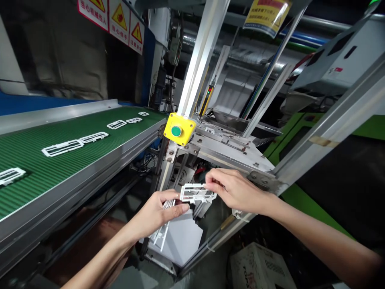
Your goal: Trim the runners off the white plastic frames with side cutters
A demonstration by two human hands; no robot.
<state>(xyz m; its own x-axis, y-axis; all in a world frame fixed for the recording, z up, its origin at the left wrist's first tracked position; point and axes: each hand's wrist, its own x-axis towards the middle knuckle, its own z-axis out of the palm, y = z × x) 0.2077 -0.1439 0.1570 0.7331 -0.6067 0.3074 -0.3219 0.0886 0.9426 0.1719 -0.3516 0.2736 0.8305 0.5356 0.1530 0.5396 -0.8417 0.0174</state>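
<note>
A white moulded plastic frame (197,193) sits in front of me, pinched at its right end by the fingertips of my right hand (237,190). My left hand (158,214) is curled against its left end and also grips a long white plastic piece (161,237), which slants downward below the palm. Part of that long piece is hidden by my fingers. Both hands are over a pale grey panel (177,241).
To the left runs a green ribbed conveyor belt (60,128) with several white plastic frames (62,148) on it. Between it and my hands stand a yellow push-button box (179,128) and a steel machine plate (222,148). A cardboard box (258,269) sits at lower right.
</note>
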